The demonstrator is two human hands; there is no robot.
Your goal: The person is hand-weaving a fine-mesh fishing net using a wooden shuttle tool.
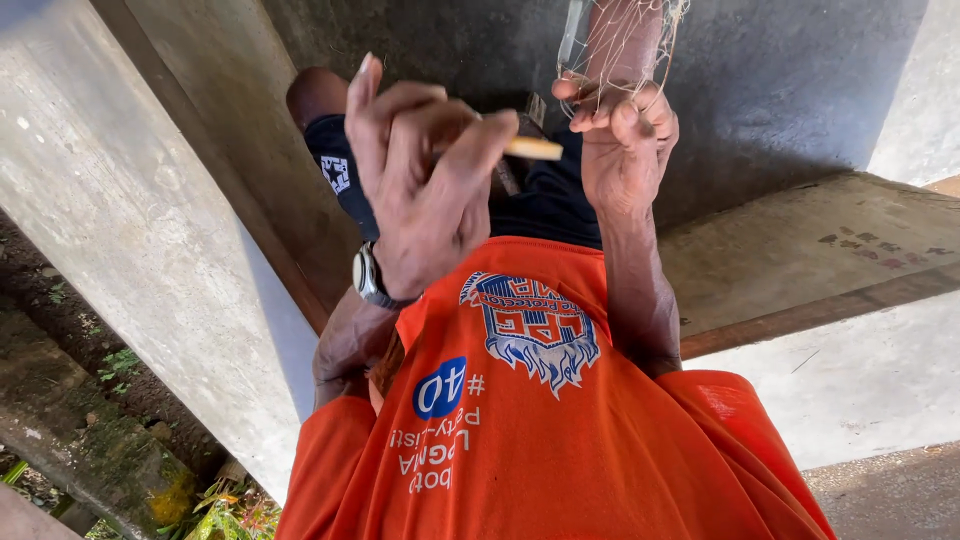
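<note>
— So, starting over at the left, what is that down there?

— A pale concrete wall (130, 230) slanting across, with bare earth and a few green leaves (120, 365) below it, and a mossy stone block (110, 445) at the bottom corner

— And the first hand you come to?

— That's the left hand (425, 185), the one with a wristwatch (368, 277) on a dark strap. It's raised in front of the chest, fingers curled in and pinched around a slim pale wooden stick (530, 148). Only the tip of the stick pokes out from the fingers, pointing across toward the other hand

— Do the two hands touch?

— Hard to be sure; they are close, and the stick's tip ends just beside the right hand (625, 140)

— What has the right hand got?

— Its fingers are bent closed over a bunch of fine pale netting (625, 40). The mesh runs up from the knuckles toward the top edge, so the net sits above and beyond that hand, gripped at its lower end

— And below the hands?

— An orange shirt (540, 440) with a blue and white print fills the lower middle, and dark shorts (545, 205) show behind the hands. Further right a concrete ledge (800, 255) steps down to a lighter floor (860, 380)
</note>
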